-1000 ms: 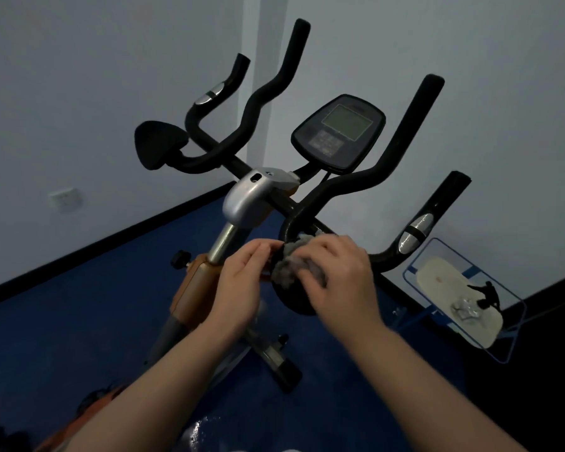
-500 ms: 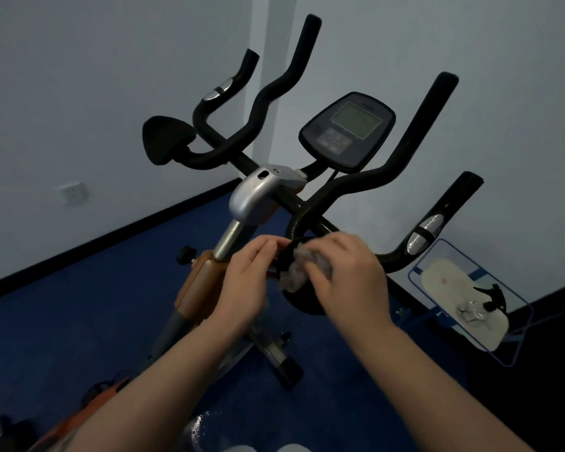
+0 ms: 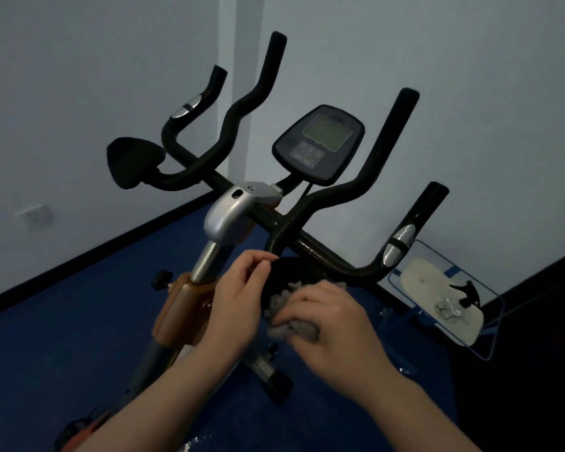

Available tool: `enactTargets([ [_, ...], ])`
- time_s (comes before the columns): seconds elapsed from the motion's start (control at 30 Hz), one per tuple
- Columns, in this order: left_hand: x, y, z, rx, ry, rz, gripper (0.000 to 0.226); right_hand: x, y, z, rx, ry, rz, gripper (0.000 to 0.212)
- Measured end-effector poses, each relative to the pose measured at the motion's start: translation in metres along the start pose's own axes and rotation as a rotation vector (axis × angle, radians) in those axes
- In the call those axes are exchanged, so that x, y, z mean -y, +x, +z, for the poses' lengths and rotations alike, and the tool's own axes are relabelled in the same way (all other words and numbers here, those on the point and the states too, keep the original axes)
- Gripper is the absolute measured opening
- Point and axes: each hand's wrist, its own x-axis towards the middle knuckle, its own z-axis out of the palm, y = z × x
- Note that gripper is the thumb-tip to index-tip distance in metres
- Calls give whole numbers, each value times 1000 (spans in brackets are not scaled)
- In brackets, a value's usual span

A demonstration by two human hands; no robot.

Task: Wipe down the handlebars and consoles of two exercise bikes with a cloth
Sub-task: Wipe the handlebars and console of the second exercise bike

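My right hand (image 3: 331,324) presses a crumpled grey cloth (image 3: 291,318) against the round black elbow pad (image 3: 294,275) at the near right end of the black foam handlebars (image 3: 366,177) of an orange-framed exercise bike (image 3: 183,308); my fingers (image 3: 302,313) curl over the cloth and pinch it. My left hand (image 3: 238,298), at nine o'clock from the pad, grips the pad's left edge, fingers bent and close together around the rim. The cloth sits at five o'clock from the bike's silver stem cover (image 3: 232,213) and at six o'clock from the dark oval console with its greenish screen (image 3: 320,143). A matching black pad (image 3: 134,161) sits at ten o'clock from the stem cover, on the far left of the bars. A silver pulse sensor (image 3: 398,244) on the right grip lies at two o'clock from my right hand. Beyond it, at three o'clock, a blue-framed tray (image 3: 490,327) holds a pale board (image 3: 418,278). Blue floor (image 3: 62,321) runs beneath, with a white wall socket (image 3: 33,216) at nine o'clock.
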Motion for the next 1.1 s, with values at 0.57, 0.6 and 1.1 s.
enactTargets([
  [0.57,8,18,46,-413,575,228,11,-98,41,-42,124,-349,6,29],
  [0.6,9,17,47,-436,608,233,11,-95,49,-34,191,-417,1,27],
  [1.1,11,16,51,-524,697,214,20,-102,104,-27,544,-344,-134,30],
])
